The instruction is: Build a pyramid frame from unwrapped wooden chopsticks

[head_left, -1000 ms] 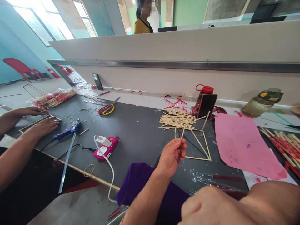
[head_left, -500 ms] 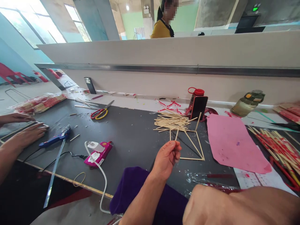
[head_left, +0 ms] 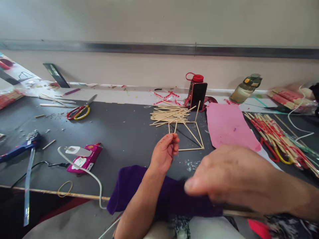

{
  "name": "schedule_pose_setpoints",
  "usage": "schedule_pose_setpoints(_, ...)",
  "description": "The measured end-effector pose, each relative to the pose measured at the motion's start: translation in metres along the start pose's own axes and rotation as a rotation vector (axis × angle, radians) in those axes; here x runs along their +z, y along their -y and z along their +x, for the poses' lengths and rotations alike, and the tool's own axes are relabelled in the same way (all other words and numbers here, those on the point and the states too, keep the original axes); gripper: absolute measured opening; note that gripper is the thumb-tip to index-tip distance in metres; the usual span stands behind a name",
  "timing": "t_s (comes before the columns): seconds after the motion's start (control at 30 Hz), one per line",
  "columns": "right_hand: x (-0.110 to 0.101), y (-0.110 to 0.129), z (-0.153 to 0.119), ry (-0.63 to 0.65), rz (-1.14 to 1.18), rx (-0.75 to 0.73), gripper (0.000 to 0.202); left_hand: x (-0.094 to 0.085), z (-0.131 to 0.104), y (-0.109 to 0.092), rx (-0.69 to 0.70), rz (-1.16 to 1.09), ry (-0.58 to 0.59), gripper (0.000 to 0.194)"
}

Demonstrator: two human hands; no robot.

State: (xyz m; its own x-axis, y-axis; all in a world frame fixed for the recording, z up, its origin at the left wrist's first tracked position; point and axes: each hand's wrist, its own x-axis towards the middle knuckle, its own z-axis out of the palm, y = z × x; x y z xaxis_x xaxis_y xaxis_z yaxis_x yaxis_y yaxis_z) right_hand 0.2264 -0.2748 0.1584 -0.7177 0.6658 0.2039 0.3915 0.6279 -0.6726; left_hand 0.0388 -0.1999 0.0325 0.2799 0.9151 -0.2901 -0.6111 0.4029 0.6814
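My left hand (head_left: 164, 151) is closed, pinching a thin wooden stick (head_left: 176, 126) that belongs to or lies against a frame of joined sticks (head_left: 200, 135) on the dark table (head_left: 119, 132). Behind the frame lies a pile of loose sticks (head_left: 169, 114). My right hand (head_left: 224, 174) hangs blurred above the near right part of the table, over a purple cloth (head_left: 189, 199); its fingers are smeared and mostly hidden. A pink sheet (head_left: 224, 124) lies just beyond it.
A red-capped bottle (head_left: 198, 79) and upright phone (head_left: 198, 96) stand behind the sticks, with another bottle (head_left: 246, 88) farther right. Wrapped sticks (head_left: 281, 139) lie right. Scissors (head_left: 81, 111), a magenta box (head_left: 86, 159), cables and a blue glue gun (head_left: 21, 146) are left.
The view has tilted down and turned right, so the co-worker's hands left the picture. My right hand has risen and moved in over the table. My left hand keeps its pinch by the frame.
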Motion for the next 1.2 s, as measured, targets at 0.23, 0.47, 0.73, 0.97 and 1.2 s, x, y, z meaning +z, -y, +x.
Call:
schedule_pose_setpoints(0.23, 0.026, -0.096, -0.068, 0.166, -0.29, 0.507, 0.027, 0.003, -0.001, 0.001, -0.017, 0.022, 0.041, 0.019)
schedule_pose_setpoints(0.47, 0.055, -0.143, -0.1, 0.105, -0.713, 0.575, 0.027, 0.004, 0.0, 0.005, -0.015, 0.041, 0.034, 0.02)
schedule_pose_setpoints(0.73, 0.04, -0.137, -0.095, 0.087, -0.56, 0.626, 0.021, 0.002, 0.001, 0.006, -0.025, 0.054, 0.036, 0.021)
schedule_pose_setpoints(0.97, 0.052, -0.121, -0.086, 0.258, -0.491, 0.534, 0.012, 0.004, -0.001, 0.007, -0.021, 0.068, 0.035, 0.019)
schedule_pose_setpoints(1.2, 0.041, -0.137, -0.088, 0.084, -0.254, 0.654, 0.017, 0.002, 0.001, 0.008, -0.022, 0.078, 0.051, 0.018)
